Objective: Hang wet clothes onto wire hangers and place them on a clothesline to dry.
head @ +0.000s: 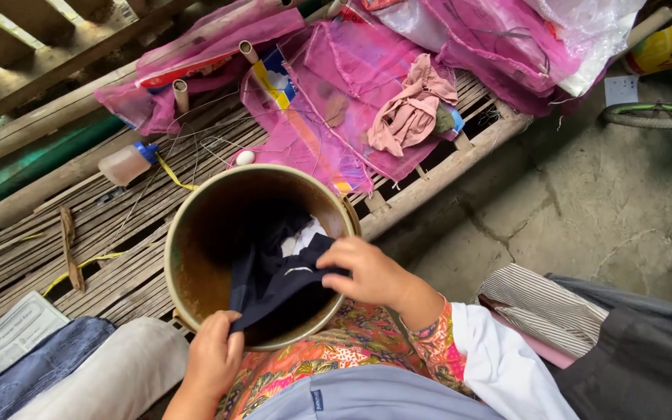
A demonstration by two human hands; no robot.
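Bamboo slats (118,272); hands (289,319) pinch cloth (281,288).

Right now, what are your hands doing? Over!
Left hand and right hand both gripping dark cloth. Cloth hangs into round metal bucket, white cloth beneath. Nothing blocking the hands. Over.

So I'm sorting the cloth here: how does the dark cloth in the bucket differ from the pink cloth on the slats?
The dark cloth is navy, the pink cloth dusty pink. The dark cloth is gripped by the left hand and right hand over the bucket; the pink cloth lies untouched. Both are crumpled.
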